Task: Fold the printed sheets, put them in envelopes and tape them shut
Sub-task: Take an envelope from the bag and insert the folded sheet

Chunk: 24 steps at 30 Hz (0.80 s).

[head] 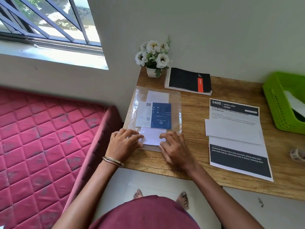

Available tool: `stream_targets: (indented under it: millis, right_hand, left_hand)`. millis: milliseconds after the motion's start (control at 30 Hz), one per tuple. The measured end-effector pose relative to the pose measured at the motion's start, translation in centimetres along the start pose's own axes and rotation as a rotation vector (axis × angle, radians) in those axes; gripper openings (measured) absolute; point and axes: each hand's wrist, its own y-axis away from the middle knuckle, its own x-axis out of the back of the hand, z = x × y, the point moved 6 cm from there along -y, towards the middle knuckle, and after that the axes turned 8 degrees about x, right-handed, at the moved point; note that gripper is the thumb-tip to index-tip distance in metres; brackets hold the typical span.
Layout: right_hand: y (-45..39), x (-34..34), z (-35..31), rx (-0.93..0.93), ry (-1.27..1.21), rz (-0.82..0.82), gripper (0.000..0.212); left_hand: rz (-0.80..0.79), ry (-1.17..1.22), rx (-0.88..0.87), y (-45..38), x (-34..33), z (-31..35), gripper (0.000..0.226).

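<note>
A clear envelope (156,113) is laid flat at the left end of the bench (194,154), with a folded sheet (153,136) enclosed in it. Both hands are placed on the envelope's near edge, the left hand (123,142) to the left of the sheet and the right hand (175,147) to its right. Behind the envelope, a flower pot (152,71) is set against the wall, with a spiral notebook (189,81) beside it to the right. A printed sheet (237,156) is spread right of the envelope, and a folded paper (232,129) is laid across it. A basket (279,103) is placed at the far right, and a tape roll (297,154) nearer the front edge. A mattress (42,141) is seen left of the bench.
</note>
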Motion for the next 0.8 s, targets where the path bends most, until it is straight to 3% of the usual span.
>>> stream_targets:
  millis: [100,467,633,800]
  right_hand:
    - [0.2,-0.1,0.6,-0.068,-0.115,0.004,0.012]
    - [-0.3,6.8,0.6,-0.223,-0.585,0.16,0.017]
    - [-1.0,12.7,2.7,-0.336,-0.724,0.357,0.022]
    - [-0.4,16.9,5.8,-0.485,-0.882,0.643,0.011]
  left_hand:
    - [-0.088,0.001,0.057,0.2,-0.3,-0.1,0.045]
    - [-0.2,0.007,0.329,0.0,0.1,0.5,0.044]
    - [-0.26,-0.01,0.424,-0.3,0.5,1.6,0.046]
    - [-0.312,-0.051,0.481,-0.9,0.4,2.1,0.053]
